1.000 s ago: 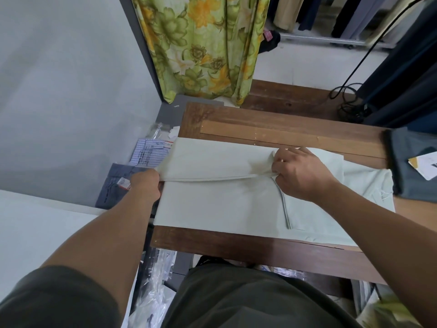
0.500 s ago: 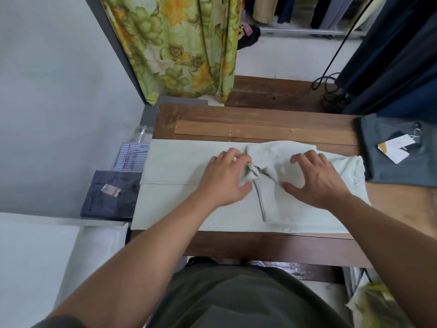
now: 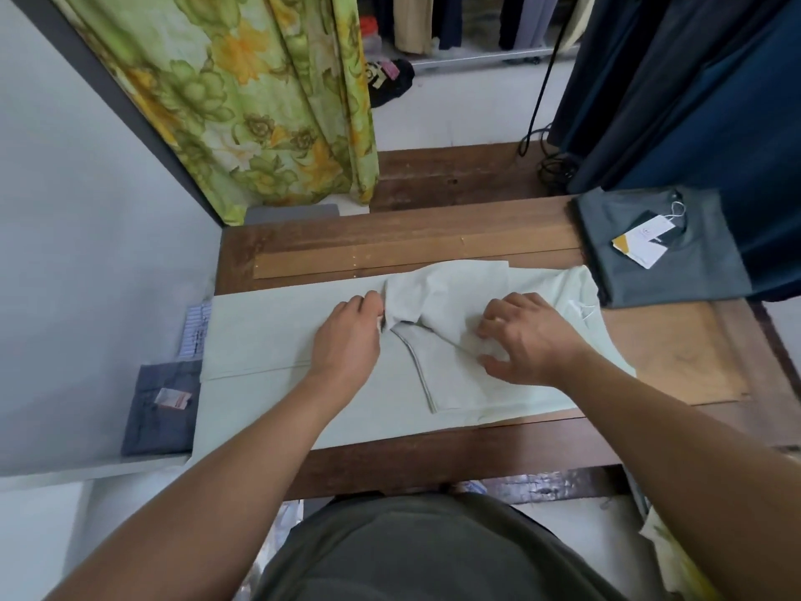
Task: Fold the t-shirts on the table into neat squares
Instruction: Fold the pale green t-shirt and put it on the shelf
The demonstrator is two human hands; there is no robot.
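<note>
Left hand (image 3: 346, 344) pinches the folded-over sleeve (image 3: 437, 297) of a pale green t-shirt (image 3: 268, 331) with curled fingertips, while the right hand (image 3: 529, 340) nips the same sleeve between thumb and bent fingers. The shirt lies flat on a wooden table (image 3: 390, 236), just beside a folded dark grey t-shirt (image 3: 676, 275)

Spread flat across bench (image 3: 433, 453): pale green t-shirt (image 3: 268, 336), sleeve (image 3: 450, 292) folded inward; at right end, folded dark grey t-shirt (image 3: 693, 275), tagged.
</note>
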